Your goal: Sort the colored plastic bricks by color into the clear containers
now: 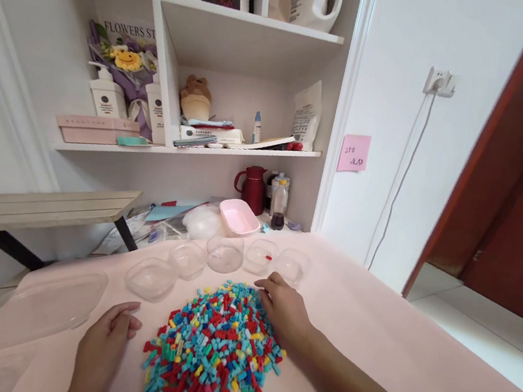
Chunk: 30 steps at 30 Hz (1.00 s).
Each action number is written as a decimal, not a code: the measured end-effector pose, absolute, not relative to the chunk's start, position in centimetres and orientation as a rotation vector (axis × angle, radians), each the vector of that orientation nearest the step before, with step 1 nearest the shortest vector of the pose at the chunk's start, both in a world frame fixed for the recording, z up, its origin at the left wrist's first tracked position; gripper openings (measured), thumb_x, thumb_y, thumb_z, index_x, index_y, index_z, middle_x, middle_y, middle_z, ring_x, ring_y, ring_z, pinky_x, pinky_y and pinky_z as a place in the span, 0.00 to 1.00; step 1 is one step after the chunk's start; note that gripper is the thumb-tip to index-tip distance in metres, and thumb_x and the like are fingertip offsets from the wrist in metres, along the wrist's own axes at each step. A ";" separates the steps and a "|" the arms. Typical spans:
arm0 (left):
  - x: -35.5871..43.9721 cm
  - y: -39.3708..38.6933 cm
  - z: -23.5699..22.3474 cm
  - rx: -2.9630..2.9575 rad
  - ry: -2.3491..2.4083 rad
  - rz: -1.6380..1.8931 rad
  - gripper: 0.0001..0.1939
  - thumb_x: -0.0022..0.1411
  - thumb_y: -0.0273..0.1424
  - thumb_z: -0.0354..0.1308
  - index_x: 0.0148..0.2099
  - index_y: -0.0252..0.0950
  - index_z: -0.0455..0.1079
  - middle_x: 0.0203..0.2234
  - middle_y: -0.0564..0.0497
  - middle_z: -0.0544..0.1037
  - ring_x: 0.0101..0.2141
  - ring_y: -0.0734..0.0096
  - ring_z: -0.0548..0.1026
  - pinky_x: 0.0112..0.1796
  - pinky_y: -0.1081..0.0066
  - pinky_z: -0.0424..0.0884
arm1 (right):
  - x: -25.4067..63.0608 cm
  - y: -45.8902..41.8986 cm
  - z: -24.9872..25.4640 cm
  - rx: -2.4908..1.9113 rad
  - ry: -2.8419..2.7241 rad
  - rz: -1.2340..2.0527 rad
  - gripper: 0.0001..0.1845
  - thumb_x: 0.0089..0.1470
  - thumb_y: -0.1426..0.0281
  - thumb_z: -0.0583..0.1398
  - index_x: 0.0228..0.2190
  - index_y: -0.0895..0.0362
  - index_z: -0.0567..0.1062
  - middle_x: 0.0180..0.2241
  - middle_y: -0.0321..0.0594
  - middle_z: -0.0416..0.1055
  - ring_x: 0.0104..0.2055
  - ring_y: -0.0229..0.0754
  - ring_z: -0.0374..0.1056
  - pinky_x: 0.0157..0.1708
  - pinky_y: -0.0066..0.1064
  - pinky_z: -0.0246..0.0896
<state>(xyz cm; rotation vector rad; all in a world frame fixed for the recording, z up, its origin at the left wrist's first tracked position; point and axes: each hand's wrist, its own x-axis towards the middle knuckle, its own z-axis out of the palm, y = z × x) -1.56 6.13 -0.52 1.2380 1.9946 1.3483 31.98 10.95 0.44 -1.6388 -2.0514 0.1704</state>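
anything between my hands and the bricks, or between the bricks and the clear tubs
Nothing visible blocks the right hand, at the edge of the bricks, or the left hand, across bare pink surface. Toward the clear tubs, only the right hand is partly before the rightmost tub.

Bare left hand [104,343], bare right hand [285,308]
Both have slim fingers [122,307] with rounded tips; the nails are too small to make out in detail. The right forearm [356,384], uncovered to the near right edge, is long and smooth, narrowing toward the right wrist [308,341]. At the near left, the left wrist [89,376] is also bare.
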 end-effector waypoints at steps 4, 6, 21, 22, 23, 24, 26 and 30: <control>-1.7 6.1 -0.6 1.232 2.009 1.322 0.18 0.51 0.37 0.49 0.42 0.39 0.72 0.27 0.53 0.78 0.29 0.65 0.74 0.38 0.67 0.66 | 32.8 11.5 0.1 -1.708 -2.008 0.171 0.18 0.58 0.70 0.51 0.45 0.50 0.76 0.42 0.40 0.70 0.38 0.42 0.68 0.33 0.29 0.54; -1.8 6.1 -0.7 1.218 2.001 1.320 0.18 0.51 0.37 0.49 0.43 0.39 0.72 0.27 0.54 0.78 0.29 0.65 0.74 0.38 0.67 0.66 | 33.2 11.8 -0.1 -1.715 -1.985 0.187 0.18 0.58 0.70 0.51 0.45 0.50 0.76 0.41 0.40 0.70 0.37 0.41 0.68 0.33 0.28 0.53; -1.6 6.2 -0.6 1.246 1.996 1.345 0.19 0.49 0.38 0.50 0.42 0.38 0.71 0.25 0.54 0.77 0.28 0.65 0.73 0.37 0.67 0.66 | 33.3 11.8 -0.5 -1.570 -2.147 0.252 0.24 0.53 0.73 0.56 0.48 0.39 0.73 0.45 0.38 0.65 0.37 0.39 0.69 0.33 0.28 0.56; -1.5 6.2 -0.6 1.241 1.991 1.352 0.19 0.49 0.38 0.50 0.42 0.38 0.72 0.25 0.53 0.77 0.28 0.65 0.73 0.37 0.67 0.67 | 33.4 11.9 -0.5 -1.567 -2.152 0.258 0.23 0.53 0.73 0.56 0.48 0.39 0.74 0.46 0.37 0.65 0.37 0.39 0.69 0.33 0.27 0.56; -1.4 6.1 -0.5 1.236 1.983 1.359 0.19 0.49 0.38 0.50 0.42 0.37 0.72 0.25 0.53 0.77 0.28 0.65 0.73 0.37 0.67 0.67 | 33.5 11.9 -0.4 -1.566 -2.153 0.263 0.22 0.53 0.73 0.56 0.47 0.40 0.74 0.46 0.37 0.65 0.36 0.38 0.69 0.32 0.27 0.56; -1.3 6.1 -0.4 1.231 1.979 1.367 0.19 0.49 0.38 0.50 0.41 0.37 0.72 0.25 0.53 0.77 0.28 0.65 0.73 0.37 0.67 0.67 | 33.6 11.9 -0.3 -1.569 -2.150 0.264 0.20 0.53 0.73 0.56 0.45 0.41 0.76 0.47 0.37 0.65 0.36 0.37 0.69 0.32 0.27 0.56; -1.2 6.1 -0.3 1.225 1.972 1.372 0.19 0.49 0.38 0.51 0.41 0.37 0.72 0.25 0.53 0.77 0.28 0.65 0.73 0.36 0.67 0.67 | 33.8 11.9 -0.2 -1.581 -2.137 0.257 0.18 0.54 0.73 0.55 0.42 0.43 0.77 0.48 0.37 0.65 0.35 0.36 0.68 0.31 0.26 0.56; -1.0 6.0 0.0 1.222 2.007 1.352 0.19 0.47 0.37 0.51 0.41 0.37 0.72 0.25 0.52 0.77 0.27 0.65 0.73 0.36 0.67 0.67 | 34.0 11.9 0.2 -1.606 -2.104 0.259 0.18 0.55 0.74 0.52 0.40 0.46 0.78 0.48 0.36 0.67 0.36 0.37 0.69 0.31 0.27 0.55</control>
